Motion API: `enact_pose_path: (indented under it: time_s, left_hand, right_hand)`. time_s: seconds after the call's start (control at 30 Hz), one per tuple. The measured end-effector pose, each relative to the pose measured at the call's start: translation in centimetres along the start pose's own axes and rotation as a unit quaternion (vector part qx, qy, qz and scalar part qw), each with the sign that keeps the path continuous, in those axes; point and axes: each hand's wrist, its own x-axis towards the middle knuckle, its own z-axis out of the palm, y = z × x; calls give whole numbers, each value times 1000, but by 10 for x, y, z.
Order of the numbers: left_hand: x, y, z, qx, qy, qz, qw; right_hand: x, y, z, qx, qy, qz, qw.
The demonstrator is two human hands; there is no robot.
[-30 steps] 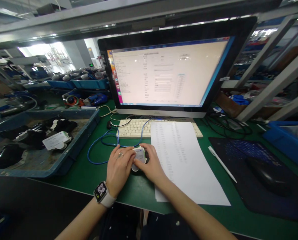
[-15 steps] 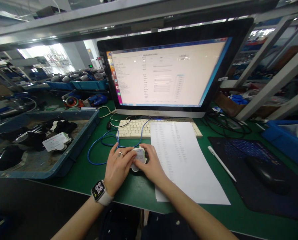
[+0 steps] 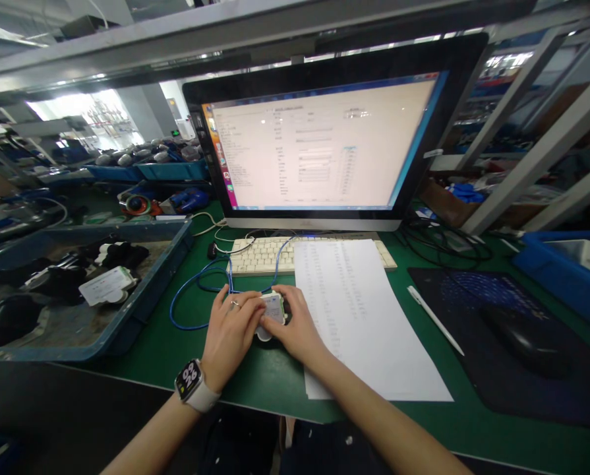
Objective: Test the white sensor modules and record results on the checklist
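A small white device with a printed label (image 3: 273, 309) sits between my two hands, low over the green table in front of the keyboard. My left hand (image 3: 233, 330) grips its left side, fingers bent over the top. On the right side, my right hand (image 3: 297, 323) holds it with thumb on the face and fingers behind. Part of the device is covered by my fingers. A blue cable (image 3: 176, 297) loops on the table and runs up to my left hand; where its end goes is hidden.
A monitor (image 3: 319, 152) stands behind a white keyboard (image 3: 258, 256). Printed sheets (image 3: 368, 330) lie right of my hands, then a pen (image 3: 436, 320) and a black mouse (image 3: 517, 336) on a mouse pad. At left, a blue tray (image 3: 121, 330) holds black parts and a white labelled device (image 3: 107, 286).
The whole view has shifted slightly, so things appear a little further left. Both hands keep their hold on the white device with hardly any movement.
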Motion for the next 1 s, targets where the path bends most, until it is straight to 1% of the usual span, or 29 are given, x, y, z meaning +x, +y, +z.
enact_pose_path:
  time_s: [0.17, 0.3, 0.47, 0.53, 0.73, 0.83, 0.9, 1.0]
  left_hand:
    - [7, 2, -7, 6, -39, -9, 999]
    - [10, 0, -12, -6, -50, -10, 999]
    - [15, 0, -14, 26, -89, 22, 995]
    - [17, 0, -14, 51, -93, 41, 994]
    - [23, -2, -9, 116, -65, 127, 983]
    - [25, -5, -6, 128, -36, 142, 981]
    - [28, -10, -6, 122, -11, 121, 985]
    - [35, -22, -15, 127, 47, 41, 990]
  right_hand:
    - [0, 0, 0, 1, 2, -1, 1000]
    - [1, -1, -1, 6, -8, 10, 1000]
    - [1, -2, -2, 8, -12, 11, 1000]
    - [1, -2, -1, 6, -9, 11, 1000]
    - [1, -1, 1, 1, 5, -3, 1000]
    - [1, -2, 1, 1, 7, -1, 1000]
    - [1, -3, 0, 2, 6, 4, 1000]
    - [0, -5, -2, 2, -5, 14, 1000]
